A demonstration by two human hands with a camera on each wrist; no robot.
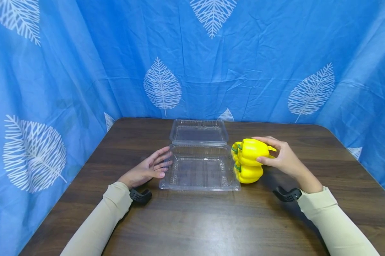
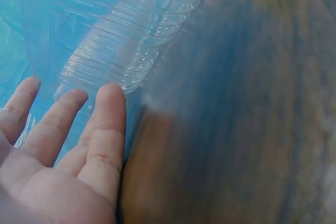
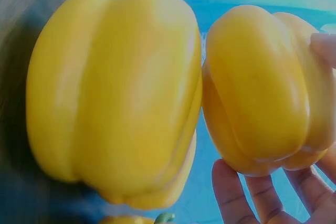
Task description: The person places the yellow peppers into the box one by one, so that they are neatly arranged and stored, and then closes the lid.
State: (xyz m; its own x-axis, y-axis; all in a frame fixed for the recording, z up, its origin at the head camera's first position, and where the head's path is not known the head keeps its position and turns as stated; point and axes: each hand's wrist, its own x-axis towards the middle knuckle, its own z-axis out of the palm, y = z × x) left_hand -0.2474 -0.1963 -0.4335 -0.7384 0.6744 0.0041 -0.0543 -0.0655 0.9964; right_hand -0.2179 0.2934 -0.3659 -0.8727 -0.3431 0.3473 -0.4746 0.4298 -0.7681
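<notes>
A clear plastic clamshell container [image 1: 200, 186] lies unfolded on the table, its lid [image 1: 199, 133] flat on the far side. My left hand [image 1: 149, 169] is beside its left wall, fingers spread and relaxed. In the left wrist view, the fingertips come right up to the ribbed wall [image 2: 115, 45]. At the container's right, my right hand [image 1: 283, 156] grips a yellow bell pepper [image 1: 251, 149] between thumb and fingers. Another yellow bell pepper [image 1: 250, 174] lies nearer me, against the held one. Green stems point toward the container. More yellow shows behind them, partly hidden.
The dark wood table [image 1: 192, 220] stretches toward me and to both sides. Blue curtains [image 1: 259, 71] with white leaf prints hang behind it and along the sides. Each wrist wears a black band [image 1: 140, 195].
</notes>
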